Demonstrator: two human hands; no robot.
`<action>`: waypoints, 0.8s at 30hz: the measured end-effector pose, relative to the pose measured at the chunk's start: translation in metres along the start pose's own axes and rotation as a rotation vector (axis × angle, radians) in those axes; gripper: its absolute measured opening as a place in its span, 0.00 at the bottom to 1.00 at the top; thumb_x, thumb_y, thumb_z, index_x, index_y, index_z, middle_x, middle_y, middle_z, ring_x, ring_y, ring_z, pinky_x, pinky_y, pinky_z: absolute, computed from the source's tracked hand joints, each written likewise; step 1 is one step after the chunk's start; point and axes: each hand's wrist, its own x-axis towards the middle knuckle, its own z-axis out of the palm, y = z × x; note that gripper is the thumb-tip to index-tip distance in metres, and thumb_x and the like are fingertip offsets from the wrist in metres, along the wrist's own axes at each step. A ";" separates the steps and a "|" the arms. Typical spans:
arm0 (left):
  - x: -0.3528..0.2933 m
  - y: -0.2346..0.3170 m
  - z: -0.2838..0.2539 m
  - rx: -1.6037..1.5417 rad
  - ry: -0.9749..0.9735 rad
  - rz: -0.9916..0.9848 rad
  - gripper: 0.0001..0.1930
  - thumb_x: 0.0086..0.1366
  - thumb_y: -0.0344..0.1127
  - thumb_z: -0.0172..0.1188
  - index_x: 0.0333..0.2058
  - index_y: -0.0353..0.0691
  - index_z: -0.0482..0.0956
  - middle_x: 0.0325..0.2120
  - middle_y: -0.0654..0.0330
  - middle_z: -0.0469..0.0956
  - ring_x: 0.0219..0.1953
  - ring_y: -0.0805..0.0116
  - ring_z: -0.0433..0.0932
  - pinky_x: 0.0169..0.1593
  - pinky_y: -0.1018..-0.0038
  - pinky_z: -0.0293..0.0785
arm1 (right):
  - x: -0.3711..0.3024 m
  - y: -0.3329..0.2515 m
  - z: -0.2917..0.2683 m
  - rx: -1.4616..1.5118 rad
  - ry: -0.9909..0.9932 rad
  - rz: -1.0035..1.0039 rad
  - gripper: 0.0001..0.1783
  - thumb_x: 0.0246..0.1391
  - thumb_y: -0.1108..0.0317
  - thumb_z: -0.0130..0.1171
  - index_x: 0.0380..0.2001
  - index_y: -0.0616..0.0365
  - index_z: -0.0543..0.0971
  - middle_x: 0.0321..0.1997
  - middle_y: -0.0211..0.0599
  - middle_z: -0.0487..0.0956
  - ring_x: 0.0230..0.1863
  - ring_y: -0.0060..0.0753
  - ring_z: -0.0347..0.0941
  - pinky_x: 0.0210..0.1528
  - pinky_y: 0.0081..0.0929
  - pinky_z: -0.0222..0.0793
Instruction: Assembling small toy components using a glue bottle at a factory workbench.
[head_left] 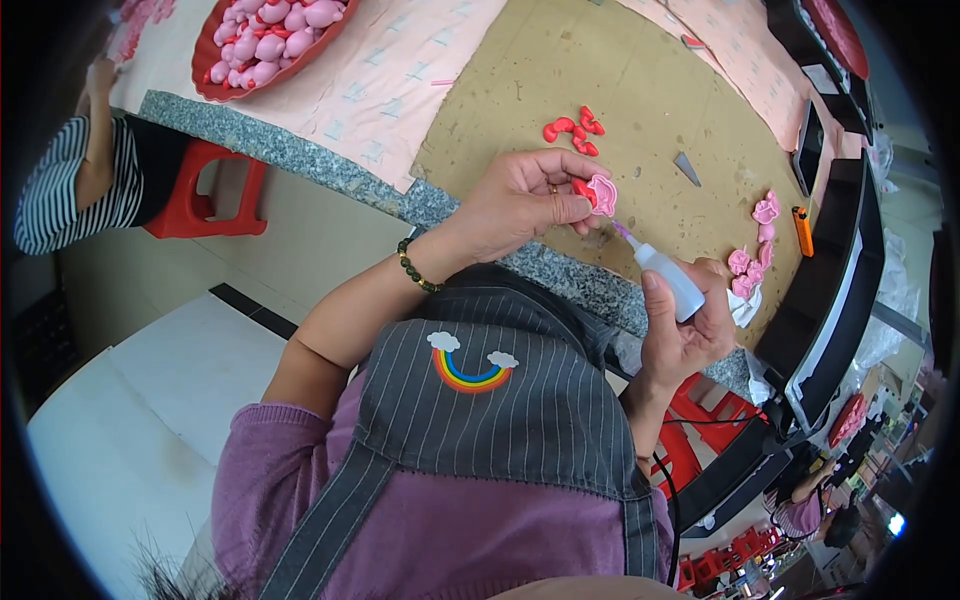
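Note:
Between the fingertips of my left hand (535,200) is a small pink and red plastic piece (602,195), its hollow pink side turned to the right. My right hand (690,315) is wrapped round a small white squeeze bottle (672,283). The bottle tilts up and left, and its purplish nozzle tip (624,231) points at the pink piece, just short of its lower edge. Several loose red pieces (575,130) lie on the brown board beyond my left hand. A cluster of pink pieces (750,262) lies to the right of my right hand.
A red basin (213,85) heaped with pink and red pieces stands at the far left on pink cloth. On the brown board (560,60) lies a grey triangular blade (687,168). An orange lighter (803,231) is near a black tray (840,290). Another person in stripes (60,180) is at the left.

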 end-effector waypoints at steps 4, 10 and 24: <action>0.000 -0.001 -0.002 -0.013 -0.019 0.006 0.16 0.60 0.25 0.54 0.48 0.30 0.69 0.39 0.55 0.75 0.36 0.71 0.76 0.41 0.76 0.74 | 0.000 -0.002 0.001 0.016 -0.001 0.049 0.09 0.38 0.77 0.65 0.24 0.68 0.75 0.22 0.33 0.70 0.25 0.23 0.62 0.29 0.17 0.56; 0.000 0.000 0.000 -0.028 -0.027 -0.003 0.18 0.60 0.27 0.56 0.48 0.30 0.68 0.39 0.55 0.75 0.38 0.70 0.76 0.42 0.75 0.74 | -0.001 0.001 -0.001 0.033 0.006 0.019 0.10 0.39 0.75 0.65 0.25 0.68 0.75 0.22 0.33 0.70 0.26 0.23 0.62 0.30 0.17 0.55; 0.000 0.002 0.004 0.011 0.028 -0.053 0.19 0.54 0.19 0.59 0.46 0.28 0.68 0.37 0.54 0.76 0.37 0.70 0.77 0.42 0.76 0.76 | 0.000 -0.003 0.003 0.125 0.031 0.035 0.10 0.38 0.75 0.65 0.24 0.67 0.75 0.21 0.33 0.70 0.26 0.24 0.62 0.29 0.18 0.56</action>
